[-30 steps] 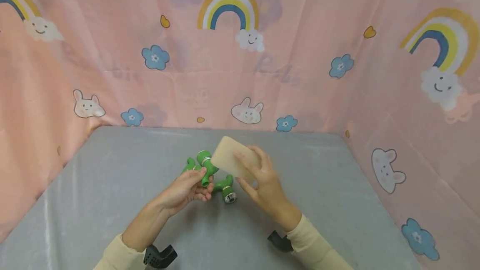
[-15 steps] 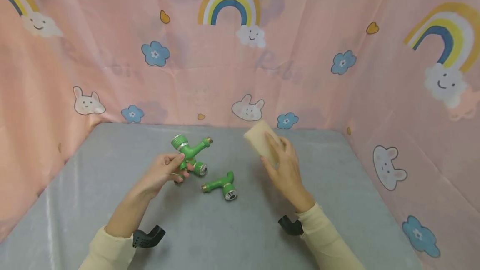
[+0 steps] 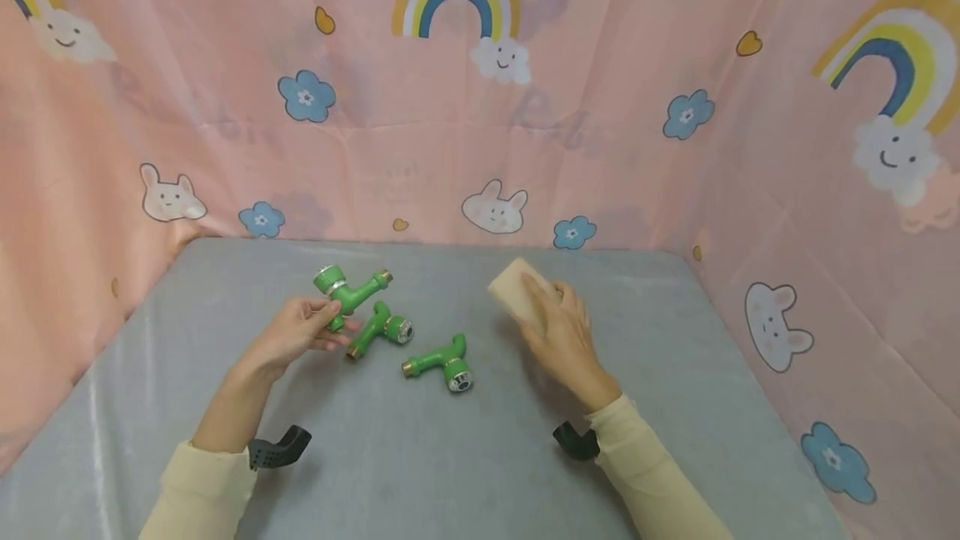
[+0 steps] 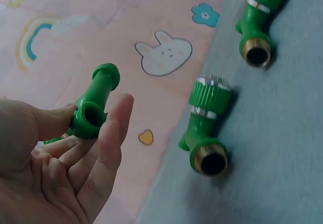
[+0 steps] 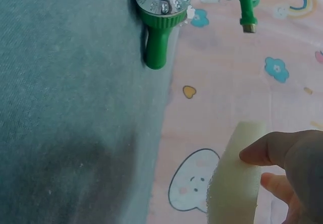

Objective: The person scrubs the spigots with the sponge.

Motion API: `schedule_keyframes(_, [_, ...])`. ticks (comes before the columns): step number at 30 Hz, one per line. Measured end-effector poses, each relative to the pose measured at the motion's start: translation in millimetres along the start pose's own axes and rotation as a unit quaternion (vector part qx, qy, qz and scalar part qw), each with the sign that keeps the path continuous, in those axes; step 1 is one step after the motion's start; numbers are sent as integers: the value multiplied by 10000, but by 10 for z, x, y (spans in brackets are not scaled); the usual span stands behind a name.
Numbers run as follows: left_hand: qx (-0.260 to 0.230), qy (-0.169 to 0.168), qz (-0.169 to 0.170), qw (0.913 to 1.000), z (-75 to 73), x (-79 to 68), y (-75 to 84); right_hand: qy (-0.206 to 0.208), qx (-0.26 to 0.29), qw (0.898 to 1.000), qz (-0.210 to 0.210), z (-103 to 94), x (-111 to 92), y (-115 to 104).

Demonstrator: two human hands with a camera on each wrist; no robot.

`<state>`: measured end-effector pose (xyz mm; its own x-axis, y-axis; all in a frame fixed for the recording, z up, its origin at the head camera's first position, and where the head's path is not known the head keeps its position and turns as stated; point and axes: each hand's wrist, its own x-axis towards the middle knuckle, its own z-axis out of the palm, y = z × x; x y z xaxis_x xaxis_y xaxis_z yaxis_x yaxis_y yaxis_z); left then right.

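Note:
My left hand (image 3: 296, 327) pinches a green faucet (image 3: 351, 294) by its spout end, raised over the table's left part. Its ribbed knob points up and left, and its brass-tipped inlet points right. In the left wrist view the held faucet (image 4: 96, 103) shows its open spout between thumb and fingers. My right hand (image 3: 562, 344) grips a cream sponge block (image 3: 517, 294) right of centre, thumb on one face, as the right wrist view shows on the sponge (image 5: 234, 178). Two more green faucets lie on the table: one faucet (image 3: 375, 332) beside my left hand, another faucet (image 3: 442, 365) nearer the middle.
A grey cloth-covered table (image 3: 480, 465) spreads under both hands. Pink printed curtain (image 3: 360, 165) stands behind it and along both sides. Black curved mounts, a left one (image 3: 281, 447) and a right one (image 3: 576, 442), stick out from the wrists.
My left hand has carried the faucet leftward, away from the sponge, uncovering the two lying faucets. My right hand has drawn back to the right with the sponge. The head view has tilted slightly.

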<state>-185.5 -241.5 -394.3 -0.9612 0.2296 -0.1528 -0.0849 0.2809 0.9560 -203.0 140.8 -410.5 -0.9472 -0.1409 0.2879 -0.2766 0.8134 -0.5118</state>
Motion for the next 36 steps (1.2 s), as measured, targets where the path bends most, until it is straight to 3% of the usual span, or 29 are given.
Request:
schedule_keyframes(6, [199, -81, -14, 9998, -208, -14, -113, -174, -21, 9998, 56, 23, 19, 51])
schedule_keyframes(12, [488, 8, -311, 9983, -350, -29, -163, -287, -20, 9996, -39, 69, 32, 75])
schedule_keyframes(30, [694, 94, -801, 9943, -403, 81, -469, -570, -183, 9982, -100, 144, 0, 168])
schedule_keyframes(36, [963, 49, -938, 9909, -388, 96, -531, -900, -260, 9954, -215, 177, 0, 182])
